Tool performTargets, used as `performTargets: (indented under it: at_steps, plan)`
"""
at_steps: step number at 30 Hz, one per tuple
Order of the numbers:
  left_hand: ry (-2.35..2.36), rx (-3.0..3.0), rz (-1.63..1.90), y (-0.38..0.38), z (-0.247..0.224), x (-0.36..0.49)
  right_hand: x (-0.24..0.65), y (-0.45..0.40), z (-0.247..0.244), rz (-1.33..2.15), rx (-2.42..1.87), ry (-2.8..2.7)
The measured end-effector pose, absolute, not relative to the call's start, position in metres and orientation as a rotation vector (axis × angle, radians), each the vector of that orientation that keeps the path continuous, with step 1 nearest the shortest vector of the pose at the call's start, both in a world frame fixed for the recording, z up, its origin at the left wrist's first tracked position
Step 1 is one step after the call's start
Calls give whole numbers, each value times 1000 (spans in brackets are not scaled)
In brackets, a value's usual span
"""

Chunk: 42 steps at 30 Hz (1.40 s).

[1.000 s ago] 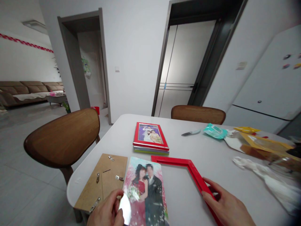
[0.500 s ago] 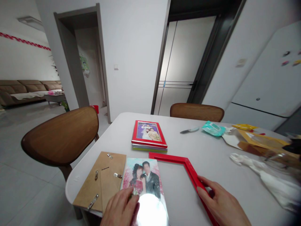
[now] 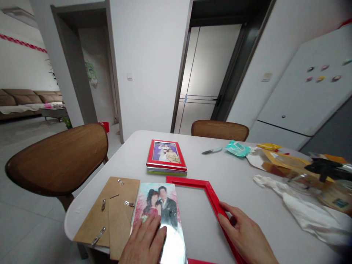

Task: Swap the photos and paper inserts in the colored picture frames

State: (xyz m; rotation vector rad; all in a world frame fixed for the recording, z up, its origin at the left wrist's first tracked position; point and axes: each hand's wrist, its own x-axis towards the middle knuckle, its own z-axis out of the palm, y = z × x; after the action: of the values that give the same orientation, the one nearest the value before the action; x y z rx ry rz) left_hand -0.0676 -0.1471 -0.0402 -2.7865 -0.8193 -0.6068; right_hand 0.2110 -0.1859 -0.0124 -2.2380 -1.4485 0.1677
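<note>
My left hand [image 3: 145, 238] lies with fingers extended on a glossy couple photo [image 3: 167, 211], its palm side down. White glare covers the lower part of that photo. My right hand [image 3: 244, 231] pinches the right side of an empty red picture frame [image 3: 213, 198] between thumb and fingers. The photo overlaps the frame's left side, hiding it. Left of the photo rests a brown backing board [image 3: 95, 212] with metal clips, and a brown support flap [image 3: 118, 227] lies over part of it.
Beyond the photo, a red-framed wedding picture [image 3: 167, 167] tops a small stack. A knife [image 3: 211, 151], a teal wipes pack [image 3: 237, 148], a white cloth [image 3: 299, 209] and packaging [image 3: 286, 161] occupy the table's right half. Wooden chairs [image 3: 60, 157] stand at the table.
The view has turned slightly right, so everything sits further left. My left fingers lie flatter and further up the photo. My right hand keeps its grip on the frame, whose bottom edge now shows.
</note>
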Motion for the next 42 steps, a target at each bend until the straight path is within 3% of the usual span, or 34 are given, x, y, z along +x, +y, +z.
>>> performTargets:
  at_steps: [6, 10, 13, 18, 21, 24, 27, 30, 32, 34, 36, 42]
  plan:
    - [-649, -2603, -617, -144, -32, -60, 211, -182, -25, 148, -2137, -1467]
    - [-761, -2648, -966, -146, -2, -70, 204, -186, -14, 17, -1952, -1393]
    - [-1190, -2644, -1427, -148, 21, -77, 186, -195, 6, 204, -1788, -1302]
    - [-2036, -2253, -2573, -155, 28, -53, 136, -197, 20, 1129, -1435, -1137]
    - [-2010, -2120, -3383, -159, 19, -19, 116, -189, 14, 1413, -1153, -808]
    - [-1819, -2178, -3694, -161, 9, 8, 120, -182, 13, 1282, -1009, -481]
    - [-1733, -2660, -3309, -158, 4, 12, 148, -182, 17, 1188, -1043, -388]
    - [-1852, -3198, -2217, -150, 0, -2, 185, -186, 21, 1320, -1160, -498]
    - [-1706, -3458, -1416, -146, -7, -12, 204, -189, 23, 1424, -1239, -592]
    - [-1439, -3563, -900, -142, -18, -17, 214, -190, 24, 1508, -1278, -669]
    - [-1258, -3544, -674, -137, -28, -19, 215, -188, 26, 1574, -1274, -736]
    - [-1095, -3412, -432, -118, -37, -19, 198, -164, 26, 1639, -1173, -844]
